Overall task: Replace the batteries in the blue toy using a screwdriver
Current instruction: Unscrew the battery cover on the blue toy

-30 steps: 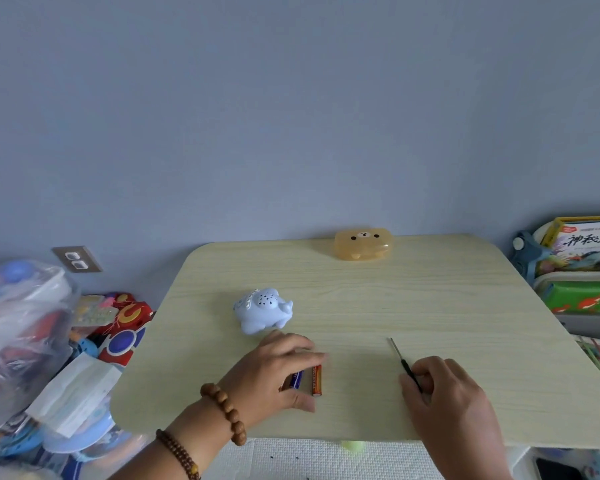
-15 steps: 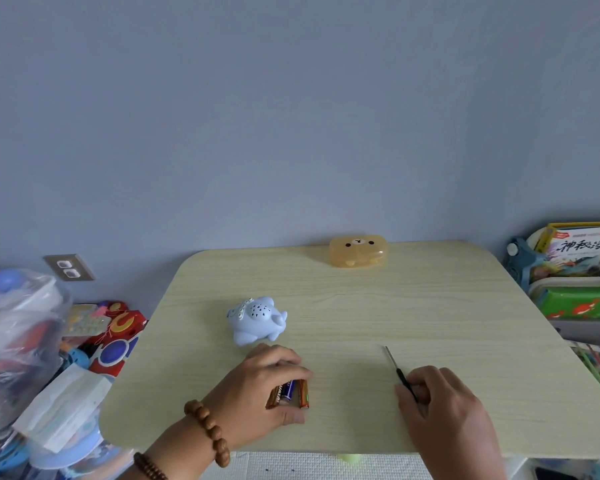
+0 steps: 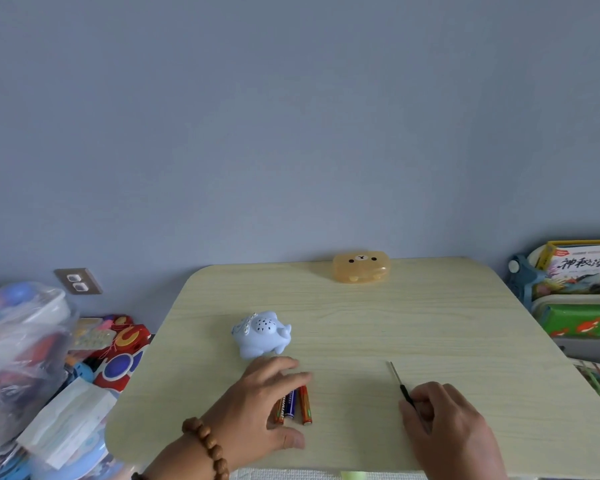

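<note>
1. Sitting off the table point(image 3: 430, 323) to the left: a clear bag point(image 3: 18, 341) of toys (contents blurred).
2. Left of centre on the table: the blue toy point(image 3: 262, 334), just beyond the fingers of the left hand point(image 3: 257, 407).
3. That left hand lies flat, fingers straight and relaxed over the far ends of three batteries point(image 3: 297, 407), thumb spread, no grip.
4. These batteries lie side by side near the front edge.
5. At the far edge, centre: an orange bear-face case point(image 3: 361, 266).
6. Right of the batteries: the screwdriver point(image 3: 397, 379), lying on the table with its tip pointing away. The right hand point(image 3: 447, 420) is curled round its handle.
7. Far right, off the table: books point(image 3: 582, 271).
</note>
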Action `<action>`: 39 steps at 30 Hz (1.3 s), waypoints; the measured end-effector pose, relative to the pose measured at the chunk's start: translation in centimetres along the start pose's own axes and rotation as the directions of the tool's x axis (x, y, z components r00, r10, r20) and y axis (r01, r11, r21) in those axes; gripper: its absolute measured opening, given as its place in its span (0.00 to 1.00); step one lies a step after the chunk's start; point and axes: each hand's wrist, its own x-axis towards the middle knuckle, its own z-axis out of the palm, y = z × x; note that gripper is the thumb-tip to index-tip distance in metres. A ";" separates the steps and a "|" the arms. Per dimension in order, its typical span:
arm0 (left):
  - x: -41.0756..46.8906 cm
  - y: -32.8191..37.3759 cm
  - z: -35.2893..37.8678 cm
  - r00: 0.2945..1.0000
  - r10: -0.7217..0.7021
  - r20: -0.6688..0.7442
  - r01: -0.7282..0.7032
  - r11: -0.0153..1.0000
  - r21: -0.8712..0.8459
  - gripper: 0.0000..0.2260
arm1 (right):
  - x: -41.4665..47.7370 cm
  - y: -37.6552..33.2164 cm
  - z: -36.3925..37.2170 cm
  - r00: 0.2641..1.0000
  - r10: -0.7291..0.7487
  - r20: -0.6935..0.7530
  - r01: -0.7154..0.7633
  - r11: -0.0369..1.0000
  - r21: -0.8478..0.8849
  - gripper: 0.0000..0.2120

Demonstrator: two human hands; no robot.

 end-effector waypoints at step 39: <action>5.9 7.1 -2.0 0.996 -0.021 0.089 0.044 0.962 -0.268 0.47 | 3.6 -5.2 -7.1 0.856 0.140 0.498 -0.463 0.638 0.616 0.25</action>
